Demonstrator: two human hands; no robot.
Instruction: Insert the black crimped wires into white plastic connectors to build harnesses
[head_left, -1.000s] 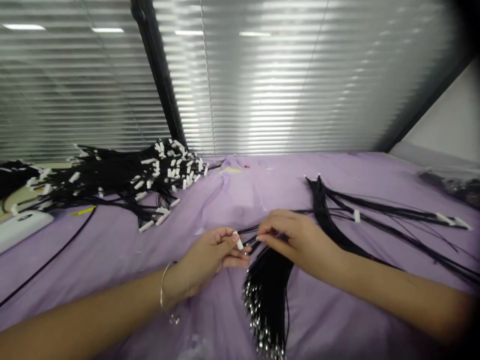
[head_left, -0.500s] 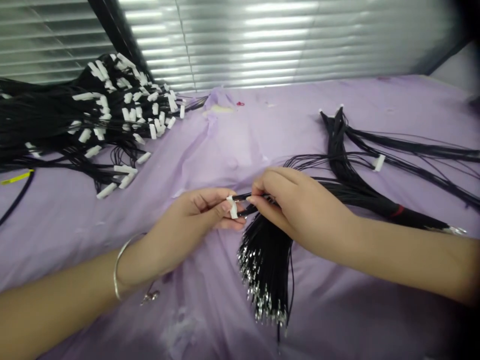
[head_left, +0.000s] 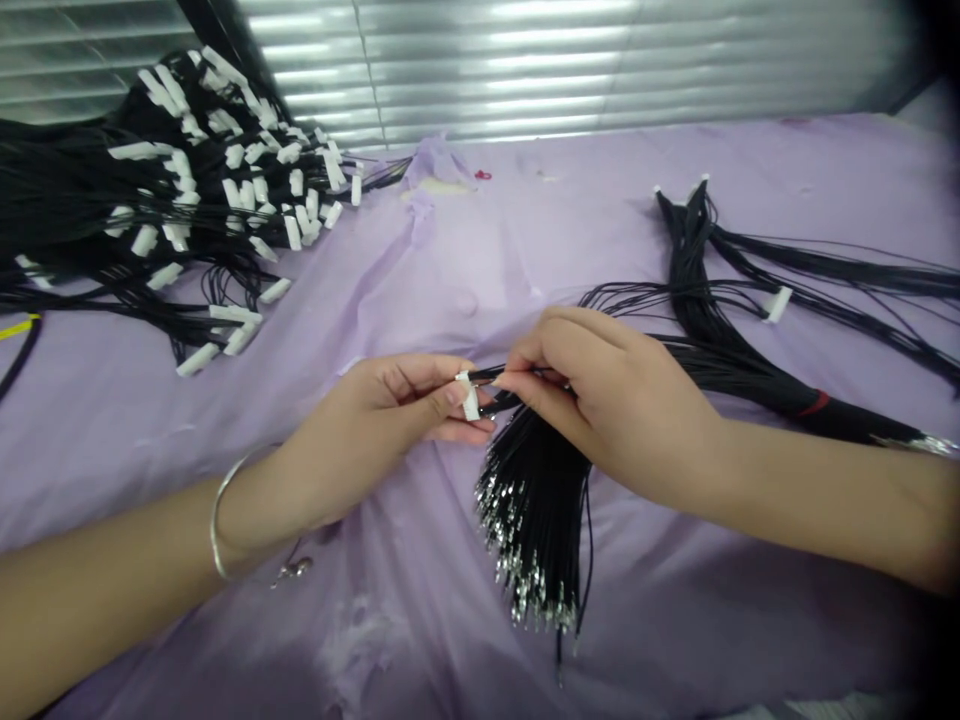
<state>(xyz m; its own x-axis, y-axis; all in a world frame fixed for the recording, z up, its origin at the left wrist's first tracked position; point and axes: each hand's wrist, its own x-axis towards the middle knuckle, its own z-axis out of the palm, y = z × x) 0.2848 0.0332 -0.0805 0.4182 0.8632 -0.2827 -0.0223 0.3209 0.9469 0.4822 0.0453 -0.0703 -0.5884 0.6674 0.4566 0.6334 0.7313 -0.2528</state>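
Near the middle, my left hand [head_left: 405, 405] pinches a small white connector [head_left: 469, 397] between thumb and fingers. Black wires [head_left: 487, 373] run out of the connector's right side. On those wires, close to the connector, my right hand [head_left: 600, 375] is closed with thumb and forefinger pressed together; whether it holds one wire or more I cannot tell. Below the right hand a thick bundle of black wires [head_left: 544, 500] fans out on the cloth, its bare ends tipped with silvery metal terminals [head_left: 525, 580].
A large heap of black cables [head_left: 67, 190] with white connectors lies at the left. More black wires [head_left: 697, 270] stretch across the right, one bundle tied with a red band [head_left: 814, 403]. Purple cloth [head_left: 600, 220] covers the table. Blinds [head_left: 487, 70] stand behind.
The camera view has tilted slightly down, so the background sits higher in the picture. Both hands keep their hold at the connector and its wires, with barely any shift between them.
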